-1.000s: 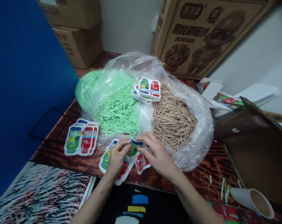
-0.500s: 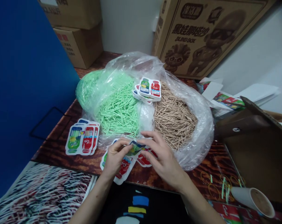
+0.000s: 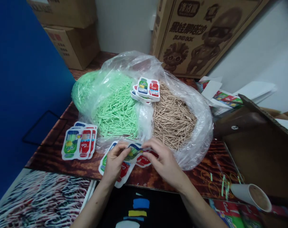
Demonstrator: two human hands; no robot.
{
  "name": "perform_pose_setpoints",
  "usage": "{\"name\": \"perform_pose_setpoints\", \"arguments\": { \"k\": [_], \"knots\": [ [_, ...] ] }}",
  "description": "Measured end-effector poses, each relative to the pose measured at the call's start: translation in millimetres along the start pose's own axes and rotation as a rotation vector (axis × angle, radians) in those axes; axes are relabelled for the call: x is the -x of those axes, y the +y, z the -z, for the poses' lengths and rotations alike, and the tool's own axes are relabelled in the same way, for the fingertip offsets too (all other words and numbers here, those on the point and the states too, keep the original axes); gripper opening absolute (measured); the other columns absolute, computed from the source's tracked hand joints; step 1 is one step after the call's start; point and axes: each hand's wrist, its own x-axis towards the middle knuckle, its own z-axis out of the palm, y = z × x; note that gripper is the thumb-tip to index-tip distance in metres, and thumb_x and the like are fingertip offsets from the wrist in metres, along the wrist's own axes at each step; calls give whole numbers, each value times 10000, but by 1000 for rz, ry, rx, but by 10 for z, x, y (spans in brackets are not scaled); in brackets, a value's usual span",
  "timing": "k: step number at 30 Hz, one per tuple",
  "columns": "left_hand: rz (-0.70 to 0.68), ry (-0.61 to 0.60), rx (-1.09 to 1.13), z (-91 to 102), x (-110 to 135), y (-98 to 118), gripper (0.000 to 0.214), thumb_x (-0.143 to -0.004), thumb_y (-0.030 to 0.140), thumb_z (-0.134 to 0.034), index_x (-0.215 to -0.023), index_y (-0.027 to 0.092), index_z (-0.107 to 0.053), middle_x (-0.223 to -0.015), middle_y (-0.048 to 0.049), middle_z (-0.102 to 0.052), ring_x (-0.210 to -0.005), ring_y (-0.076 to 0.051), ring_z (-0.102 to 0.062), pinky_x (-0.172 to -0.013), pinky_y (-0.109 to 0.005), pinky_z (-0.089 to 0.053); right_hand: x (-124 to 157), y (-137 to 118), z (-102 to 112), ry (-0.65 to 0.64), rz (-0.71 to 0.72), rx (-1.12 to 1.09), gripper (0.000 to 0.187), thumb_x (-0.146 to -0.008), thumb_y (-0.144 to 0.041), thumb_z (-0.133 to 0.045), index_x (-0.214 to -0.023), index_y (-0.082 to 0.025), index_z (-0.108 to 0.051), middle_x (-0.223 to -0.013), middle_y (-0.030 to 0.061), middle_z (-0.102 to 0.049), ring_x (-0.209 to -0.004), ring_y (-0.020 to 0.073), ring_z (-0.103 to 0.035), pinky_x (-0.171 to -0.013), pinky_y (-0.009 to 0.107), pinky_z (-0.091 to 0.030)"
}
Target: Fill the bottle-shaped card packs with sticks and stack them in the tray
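Because the fingers cover both its ends, only the middle of the printed piece (image 3: pixel 134 152) shows, a green patch with yellow under a dark blue edge; whether it is flat card or a pouch is hard to tell. It is held just above the near edge of the surface (image 3: pixel 146 179). The left hand (image 3: pixel 115 161) pinches its left end between thumb and forefinger, while the right hand (image 3: pixel 160 156) grips the right end with thumb and fingertips.

Below, a larger jar-shaped card (image 3: pixel 125 172) is partly covered by the left hand, and a red piece (image 3: pixel 143 161) peeks out beside the right thumb, its outline broken. To the left lies a pile of similar cards (image 3: pixel 78 144), the lower ones mostly hidden. Beyond the hands, clear plastic bags (image 3: pixel 201 118) spill green sticks (image 3: pixel 120 110) and brown sticks (image 3: pixel 173 117), with a small card stack (image 3: pixel 148 88) between them. At right, a paper cup (image 3: pixel 245 193) lies tipped, its contents unclear; red packets (image 3: pixel 227 209) run out of view at the bottom, and an open carton (image 3: pixel 260 155) is cut off at the edge.
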Motion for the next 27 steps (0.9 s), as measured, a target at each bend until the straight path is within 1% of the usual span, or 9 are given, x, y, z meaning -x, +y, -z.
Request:
{"name": "perform_pose_setpoints", "arguments": {
  "k": [3,5,9,11,13,16,19,23,27],
  "knots": [
    [44,-56,-18,11,4,16,69,-757,237,-683,-733,180,-652,-794,1,-614,-775,-135,-559,-741,-231,-445,42,42,-31,-42,40,75,88,-895,-161,-538,-893,-197,-617,-839,23,-589,-841,169,-546,-748,291,-422],
    [139,-139,-24,58,-1,62,102,-733,250,-705,-799,186,-661,-828,1,-621,-777,-135,-554,-714,-219,-444,89,63,-64,-5,64,122,124,-906,-157,-513,-870,-195,-625,-801,28,-578,-808,171,-534,-714,290,-411],
    [405,-590,-202,174,-27,211,363,-577,240,-809,-909,170,-679,-773,8,-632,-696,-141,-535,-636,-218,-438,213,62,-172,39,135,144,154,-919,-157,-474,-924,-194,-624,-796,40,-597,-791,180,-541,-704,304,-412],
    [445,-675,-337,188,-29,256,290,-610,277,-787,-851,156,-680,-690,19,-607,-633,-131,-506,-597,-216,-422,262,63,-213,57,91,106,193,-910,-150,-485,-1073,-191,-580,-906,55,-629,-852,184,-565,-756,312,-427],
    [427,-603,-439,165,-28,255,217,-693,337,-720,-802,156,-670,-616,30,-570,-582,-126,-481,-561,-215,-405,291,94,-226,71,-22,102,237,-895,-159,-519,-1129,-191,-543,-973,59,-633,-890,186,-573,-784,313,-429],
    [326,-510,-500,91,-34,183,229,-781,382,-624,-736,162,-668,-590,25,-562,-569,-133,-480,-565,-221,-406,306,204,-219,49,-116,173,43,-883,-185,-555,-859,-195,-589,-824,21,-615,-790,173,-561,-704,286,-408],
    [195,-486,-479,-5,-22,100,220,-815,358,-586,-762,177,-699,-692,0,-636,-669,-166,-541,-658,-239,-441,297,341,-231,101,-110,253,223,-873,-223,-585,-659,-187,-529,-695,-2,-564,-679,153,-520,-628,271,-360],
    [196,-408,-378,-159,67,42,187,-781,302,-623,-903,194,-714,-821,-22,-693,-796,-204,-600,-747,-273,-470,276,447,-293,250,-97,308,357,-893,-352,-560,-581,-190,-497,-609,-9,-518,-600,142,-476,-582,272,-321],
    [234,-283,-370,-289,133,21,132,-675,256,-716,-772,171,-694,-686,11,-651,-626,-154,-552,-626,-245,-453,279,446,-379,335,-38,297,402,-905,-380,-534,-554,-189,-486,-584,-4,-497,-596,143,-463,-588,277,-313]
  ]
}}
